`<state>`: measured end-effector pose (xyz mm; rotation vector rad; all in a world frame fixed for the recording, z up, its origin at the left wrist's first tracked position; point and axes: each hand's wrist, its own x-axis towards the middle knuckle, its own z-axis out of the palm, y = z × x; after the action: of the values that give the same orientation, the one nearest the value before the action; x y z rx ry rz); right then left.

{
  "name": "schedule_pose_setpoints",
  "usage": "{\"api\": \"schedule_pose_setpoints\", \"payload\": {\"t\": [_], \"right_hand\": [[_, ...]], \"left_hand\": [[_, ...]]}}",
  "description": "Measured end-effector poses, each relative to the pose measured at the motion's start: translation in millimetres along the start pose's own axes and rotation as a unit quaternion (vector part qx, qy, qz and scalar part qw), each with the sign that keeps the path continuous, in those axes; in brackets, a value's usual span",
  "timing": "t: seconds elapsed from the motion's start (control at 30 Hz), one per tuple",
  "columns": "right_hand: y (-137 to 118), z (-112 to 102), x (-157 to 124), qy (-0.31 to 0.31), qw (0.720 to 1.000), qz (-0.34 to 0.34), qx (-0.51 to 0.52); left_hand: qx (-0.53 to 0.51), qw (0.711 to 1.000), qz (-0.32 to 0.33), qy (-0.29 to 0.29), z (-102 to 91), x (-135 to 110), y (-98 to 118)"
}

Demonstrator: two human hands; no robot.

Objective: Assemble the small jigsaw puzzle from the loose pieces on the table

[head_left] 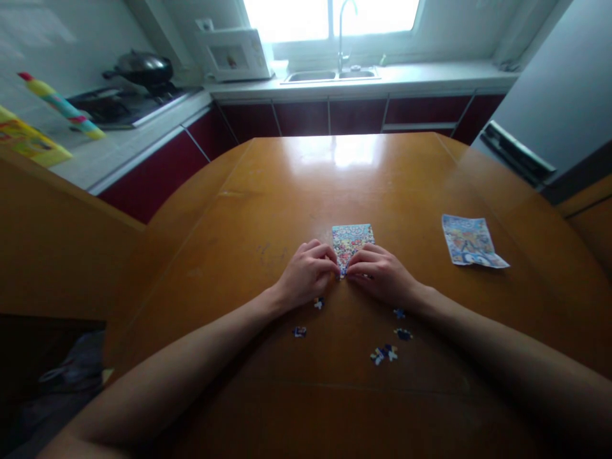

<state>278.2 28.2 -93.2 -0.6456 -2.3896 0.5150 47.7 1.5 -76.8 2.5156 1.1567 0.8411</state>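
Note:
A partly assembled jigsaw puzzle (352, 237), densely patterned in many colours, lies flat on the wooden table. My left hand (313, 271) is at its lower left edge, thumb and fingers pinched together. From the other side my right hand (380, 271) meets the lower right edge, its fingers closed too. Both sets of fingertips touch the puzzle's bottom edge, close to each other; they cover whatever small piece may be between them. Loose puzzle pieces lie nearer me: one piece (319, 303) by my left wrist, another piece (299, 332) below it, and a small cluster (384, 354) to the right.
A creased picture sheet (471, 242) rests on the table (268, 191) at the right. More loose pieces, a blue one (399, 313) and a dark one (404, 334), sit under my right forearm. Beyond stand a counter with a sink (313, 76), a stove and a pot (143, 67).

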Motion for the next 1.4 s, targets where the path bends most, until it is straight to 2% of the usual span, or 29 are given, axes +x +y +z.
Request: {"api": "schedule_pose_setpoints", "payload": {"t": [0.43, 0.67, 0.87, 1.1, 1.27, 1.4], "right_hand": [[-6, -7, 2, -0.036, 0.998, -0.021, -0.035], [-1, -14, -1, 0.077, 0.996, 0.046, 0.010], [4, -11, -5, 0.010, 1.000, 0.009, -0.013], [3, -11, -3, -0.007, 0.999, 0.010, -0.031], [0, -9, -1, 0.023, 1.000, 0.017, -0.008], [0, -9, -1, 0.085, 0.995, 0.052, 0.010]], "left_hand": [[-0.009, 1.000, -0.002, -0.003, 3.7, -1, -2], [-0.021, 0.999, 0.032, 0.010, 1.3, 1, 2], [0.015, 0.999, 0.046, -0.020, 3.1, -2, -3], [0.006, 0.999, 0.043, -0.022, 3.8, -2, -4], [-0.011, 0.999, 0.043, -0.020, 2.0, 1, 0], [-0.020, 0.999, 0.032, -0.002, 0.8, 2, 1]]}}
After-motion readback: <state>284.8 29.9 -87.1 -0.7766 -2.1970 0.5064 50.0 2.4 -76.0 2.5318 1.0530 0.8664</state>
